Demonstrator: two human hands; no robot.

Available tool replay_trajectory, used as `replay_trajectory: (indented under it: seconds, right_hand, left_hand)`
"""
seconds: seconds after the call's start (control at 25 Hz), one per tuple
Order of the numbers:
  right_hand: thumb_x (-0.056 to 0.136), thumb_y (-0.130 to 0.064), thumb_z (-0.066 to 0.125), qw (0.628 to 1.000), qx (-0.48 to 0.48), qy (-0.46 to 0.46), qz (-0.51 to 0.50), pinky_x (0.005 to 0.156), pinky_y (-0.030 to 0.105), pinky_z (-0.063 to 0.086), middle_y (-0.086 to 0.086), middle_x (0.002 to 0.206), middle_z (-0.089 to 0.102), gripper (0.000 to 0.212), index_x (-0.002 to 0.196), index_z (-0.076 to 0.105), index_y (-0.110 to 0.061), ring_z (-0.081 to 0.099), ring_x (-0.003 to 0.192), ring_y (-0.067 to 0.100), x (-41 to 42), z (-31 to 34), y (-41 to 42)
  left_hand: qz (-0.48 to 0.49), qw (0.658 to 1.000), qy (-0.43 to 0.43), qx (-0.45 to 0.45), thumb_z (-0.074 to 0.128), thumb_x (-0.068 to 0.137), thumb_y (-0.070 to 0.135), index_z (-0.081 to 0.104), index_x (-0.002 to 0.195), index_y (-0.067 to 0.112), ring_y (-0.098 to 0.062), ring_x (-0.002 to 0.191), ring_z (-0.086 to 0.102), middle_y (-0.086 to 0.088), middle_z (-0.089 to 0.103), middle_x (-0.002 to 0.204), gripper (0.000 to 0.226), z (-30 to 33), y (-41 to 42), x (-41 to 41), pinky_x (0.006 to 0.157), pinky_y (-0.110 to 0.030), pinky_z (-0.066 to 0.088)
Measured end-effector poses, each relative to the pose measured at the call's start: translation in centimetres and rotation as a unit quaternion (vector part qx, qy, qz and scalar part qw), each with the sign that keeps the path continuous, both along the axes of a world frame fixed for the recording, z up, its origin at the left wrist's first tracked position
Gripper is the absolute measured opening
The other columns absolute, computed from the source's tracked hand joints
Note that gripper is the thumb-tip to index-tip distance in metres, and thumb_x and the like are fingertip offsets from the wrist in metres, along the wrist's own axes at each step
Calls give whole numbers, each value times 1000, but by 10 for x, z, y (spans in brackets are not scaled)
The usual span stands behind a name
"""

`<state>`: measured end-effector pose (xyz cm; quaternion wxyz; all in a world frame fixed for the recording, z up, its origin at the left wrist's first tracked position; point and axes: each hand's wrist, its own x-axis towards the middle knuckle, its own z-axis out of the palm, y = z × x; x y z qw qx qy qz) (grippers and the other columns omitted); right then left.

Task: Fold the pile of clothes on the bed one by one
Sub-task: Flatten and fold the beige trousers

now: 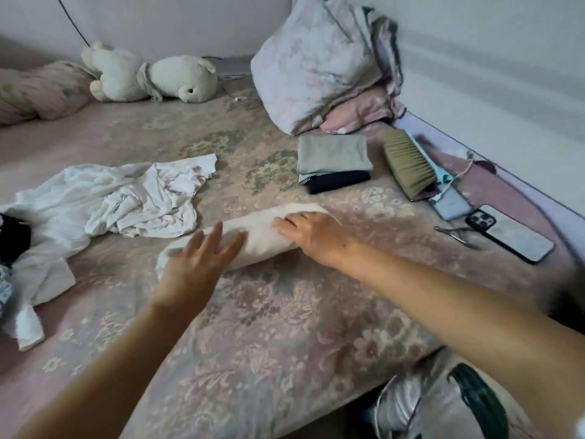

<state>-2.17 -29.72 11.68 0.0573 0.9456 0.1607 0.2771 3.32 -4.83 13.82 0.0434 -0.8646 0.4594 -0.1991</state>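
Observation:
A cream garment (258, 237) lies folded into a long narrow strip across the middle of the bed. My left hand (196, 264) is over its left end with fingers straight and spread. My right hand (311, 234) rests flat on its right part, fingers pointing left. A crumpled pile of white clothes (126, 198) lies to the left, with something dark (14, 239) at its left edge. A stack of folded clothes (334, 161), grey-green on top and dark below, sits at the back right.
The floral bed cover (285, 327) runs to the bed's edge at the lower right. At the right lie a hand brush (408, 164), two phones (509, 232), small pliers (457, 236) and a cable. A bundled quilt (319, 61) and a plush bear (148, 76) sit at the back.

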Motion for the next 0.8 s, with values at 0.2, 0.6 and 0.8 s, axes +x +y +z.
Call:
replay_trajectory:
  seconds: [0.2,0.6,0.8]
  right_hand:
    - [74,-1,36,993,-82,-62,-66,41,31,52,11,72,65,40,101,66,-7,63,52,27,3,97,-104]
    - [90,-3,51,971,-152,-89,-160,79,35,53,7,96,68,26,109,62,-17,67,87,26,-98,2,-183]
    - [67,3,25,954,-63,176,-235,96,43,41,12,119,65,68,130,45,-14,64,107,31,-165,-72,-176]
  left_hand:
    - [-9,998,-59,16,81,51,-3,41,142,23,-39,98,62,-22,54,130,102,77,-119,27,49,-35,51]
    - [-102,995,-6,-24,33,93,9,35,137,22,-37,111,60,-21,57,129,46,-47,-226,-44,76,-54,52]
    - [-74,941,260,203,31,102,24,-17,147,34,-28,145,-13,-10,-17,158,67,-97,-214,-84,109,-64,8]
